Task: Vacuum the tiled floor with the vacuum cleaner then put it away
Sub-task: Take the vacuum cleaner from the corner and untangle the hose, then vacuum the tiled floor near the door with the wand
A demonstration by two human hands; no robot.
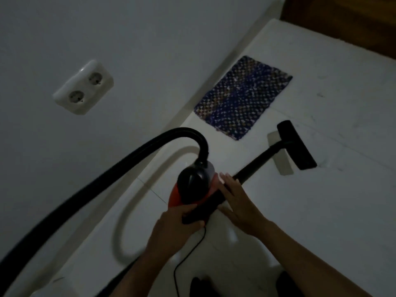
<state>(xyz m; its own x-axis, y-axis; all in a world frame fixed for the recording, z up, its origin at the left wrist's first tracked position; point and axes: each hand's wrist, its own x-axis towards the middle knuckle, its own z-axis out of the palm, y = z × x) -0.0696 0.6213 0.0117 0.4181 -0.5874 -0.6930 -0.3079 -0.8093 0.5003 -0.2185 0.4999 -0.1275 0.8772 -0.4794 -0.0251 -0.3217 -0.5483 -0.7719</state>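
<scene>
A small red and black vacuum cleaner [189, 186] stands on the white tiled floor [321, 211] near the wall. Its black hose [102, 176] loops up from the top and sweeps off to the lower left. My left hand [173, 230] grips the black handle at the vacuum's rear. My right hand [237, 202] lies over the near end of the black wand [259, 161], fingers stretched along it and wrapped around its side. The wand runs out to the flat black floor head [296, 144], which rests on the tiles. A thin black power cord [188, 254] trails from the vacuum towards me.
A blue woven mat [242, 97] lies by the wall beyond the vacuum. A white double wall socket [83, 87] sits on the wall at left with nothing plugged in. Dark wood [342, 18] fills the top right corner. The room is dim.
</scene>
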